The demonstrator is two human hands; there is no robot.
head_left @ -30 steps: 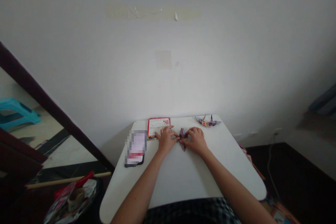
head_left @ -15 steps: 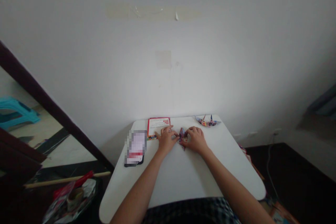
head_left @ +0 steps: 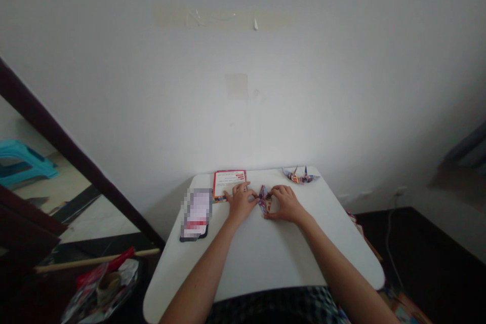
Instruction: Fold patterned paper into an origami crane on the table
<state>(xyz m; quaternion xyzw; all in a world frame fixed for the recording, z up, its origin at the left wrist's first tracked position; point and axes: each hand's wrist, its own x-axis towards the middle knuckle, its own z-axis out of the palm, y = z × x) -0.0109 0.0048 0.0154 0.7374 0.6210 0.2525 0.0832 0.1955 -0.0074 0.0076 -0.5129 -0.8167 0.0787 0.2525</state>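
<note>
Between my hands, on the white table (head_left: 273, 258), lies a small piece of folded patterned paper (head_left: 264, 201) with a pointed top. My left hand (head_left: 241, 202) pinches its left edge between thumb and fingertips. Along the right side my right hand (head_left: 286, 204) grips the same paper, index finger near the upper part and thumb at the lower end. Two folded paper cranes (head_left: 301, 177) of similar printed paper rest at the table's back right corner. Partly under my left fingers is a red-bordered printed booklet (head_left: 228, 179).
A phone (head_left: 196, 215) with a blurred screen lies on the table's left side. The wall stands directly behind the table. On the floor at left is a bin (head_left: 110, 288) filled with wrappers; a mirror (head_left: 94, 212) leans beyond it, reflecting a blue stool.
My right thumb has slid down toward the lower end of the folded paper, and more of the paper's right side shows. My left hand has stayed in place.
</note>
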